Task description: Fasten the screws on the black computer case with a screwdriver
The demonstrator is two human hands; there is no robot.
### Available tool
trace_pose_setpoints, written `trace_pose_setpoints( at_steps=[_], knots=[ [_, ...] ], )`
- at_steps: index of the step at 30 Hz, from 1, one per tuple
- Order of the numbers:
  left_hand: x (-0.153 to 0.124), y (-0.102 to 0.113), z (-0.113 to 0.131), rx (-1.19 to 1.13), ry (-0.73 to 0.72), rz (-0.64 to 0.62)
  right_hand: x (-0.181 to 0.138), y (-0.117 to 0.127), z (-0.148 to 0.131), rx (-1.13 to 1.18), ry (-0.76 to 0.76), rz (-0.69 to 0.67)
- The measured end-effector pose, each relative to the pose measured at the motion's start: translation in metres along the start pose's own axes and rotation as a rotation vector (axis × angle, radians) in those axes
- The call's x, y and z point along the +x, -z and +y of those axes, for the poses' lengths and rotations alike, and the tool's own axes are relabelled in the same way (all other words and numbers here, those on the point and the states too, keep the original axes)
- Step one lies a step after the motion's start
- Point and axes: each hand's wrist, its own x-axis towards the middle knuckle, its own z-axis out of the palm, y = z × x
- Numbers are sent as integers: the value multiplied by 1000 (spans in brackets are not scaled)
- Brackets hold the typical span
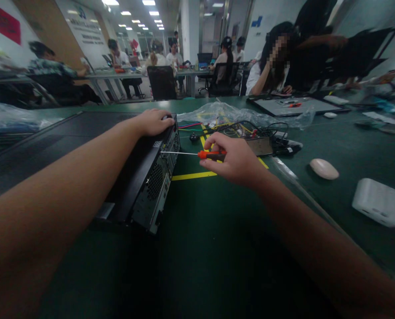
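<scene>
A black computer case (131,177) lies on its side to the left, its metal rear panel (155,181) with vents and slots facing right. My left hand (154,122) lies flat across the top of the case by its far rear corner, fingers stretched out. A pale spot shows by its fingertips, too small to make out. In my right hand (239,157) is a screwdriver (204,154) with a red and dark handle, gripped between thumb and fingers. Its thin shaft points left, and the tip meets the upper edge of the rear panel; any screw there is too small to see.
Behind my right hand lie a metal box with cables (259,145) and clear plastic wrap (224,110). Yellow tape (194,176) marks the green table (214,239). A computer mouse (323,169) and a white block (377,201) are at right. A person (255,82) sits across.
</scene>
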Motion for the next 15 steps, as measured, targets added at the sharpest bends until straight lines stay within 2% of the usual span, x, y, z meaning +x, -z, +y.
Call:
trace_pose_setpoints(
  at_steps=[15],
  knots=[
    [-4,4,6,-3,13,-15,0,1,0,-14,9,-21]
  ],
)
